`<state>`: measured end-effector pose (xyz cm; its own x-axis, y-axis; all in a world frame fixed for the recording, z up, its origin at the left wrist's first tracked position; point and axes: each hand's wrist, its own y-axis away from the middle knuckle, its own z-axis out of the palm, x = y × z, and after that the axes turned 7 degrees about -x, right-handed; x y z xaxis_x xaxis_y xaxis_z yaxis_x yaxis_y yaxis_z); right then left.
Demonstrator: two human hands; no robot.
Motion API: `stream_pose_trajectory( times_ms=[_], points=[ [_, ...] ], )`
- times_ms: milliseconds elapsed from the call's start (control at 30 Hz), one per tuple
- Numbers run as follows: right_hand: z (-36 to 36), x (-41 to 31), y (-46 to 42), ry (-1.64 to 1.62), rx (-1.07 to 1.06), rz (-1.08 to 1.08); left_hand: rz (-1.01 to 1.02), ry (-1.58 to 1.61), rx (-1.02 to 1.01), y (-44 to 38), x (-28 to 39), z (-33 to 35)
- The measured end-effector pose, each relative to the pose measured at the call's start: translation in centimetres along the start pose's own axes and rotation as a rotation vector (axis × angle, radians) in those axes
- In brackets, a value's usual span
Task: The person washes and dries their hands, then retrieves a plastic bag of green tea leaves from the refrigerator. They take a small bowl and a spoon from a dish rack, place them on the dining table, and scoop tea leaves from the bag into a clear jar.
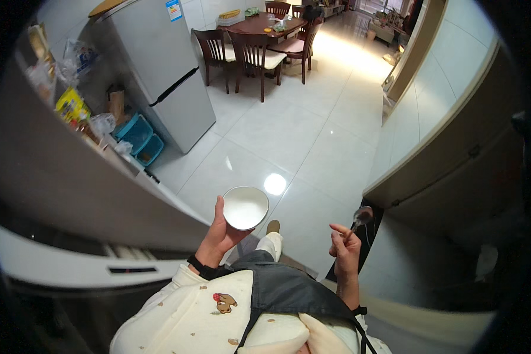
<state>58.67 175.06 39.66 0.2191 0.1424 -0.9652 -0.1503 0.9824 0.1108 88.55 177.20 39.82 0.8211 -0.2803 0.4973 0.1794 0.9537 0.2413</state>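
Note:
A white bowl (246, 208) rests in my left hand (221, 236), with the thumb along its left rim and the fingers beneath it. Its inside looks plain white; I cannot tell whether something white fills it. My right hand (347, 252) is closed around the handle of a metal spoon (363, 216), whose bowl end points up and to the right. The two hands are well apart, one on each side of my body. Below them a dark apron (287, 287) covers part of a cream top, and one foot in a slipper (273, 227) shows ahead on the floor.
Pale floor tiles (265, 119) stretch ahead. A grey refrigerator (159, 66) stands at left, beside blue baskets (141, 139) and a shelf with plastic bags. Farther off are a wooden dining table (259, 23) and chairs (252, 48). A doorway edge (429, 137) rises at right.

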Motion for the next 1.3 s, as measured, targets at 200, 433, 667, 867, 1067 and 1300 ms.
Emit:
stream_pose_trajectory(
  times_ms=[200, 433, 667, 867, 1067, 1300],
  points=[
    [-3.7, -2.8, -19.3, -0.006, 0.065, 0.082, 0.010, -0.141, -0.019, -18.2, 4.7, 0.3],
    [-9.4, -7.1, -37.0, 0.056, 0.295, -0.022, -0.030, -0.202, -0.101, -40.1, 11.8, 7.2],
    [-19.7, -5.5, -57.9, -0.028, 0.472, -0.046, 0.025, 0.036, -0.030, -60.9, 16.1, 5.4],
    [-16.4, -11.6, -83.6, 0.202, 0.224, 0.007, 0.203, 0.044, 0.302, -73.7, 23.5, 5.3],
    [-6.7, -15.1, -106.0, 0.136, -0.115, -0.027, 0.344, -0.005, 0.324, -84.9, 32.2, 3.5],
    [-1.4, -14.7, -124.9, -0.002, -0.151, 0.222, 0.444, 0.069, 0.474, -105.0, 46.8, 0.6]
  ],
)
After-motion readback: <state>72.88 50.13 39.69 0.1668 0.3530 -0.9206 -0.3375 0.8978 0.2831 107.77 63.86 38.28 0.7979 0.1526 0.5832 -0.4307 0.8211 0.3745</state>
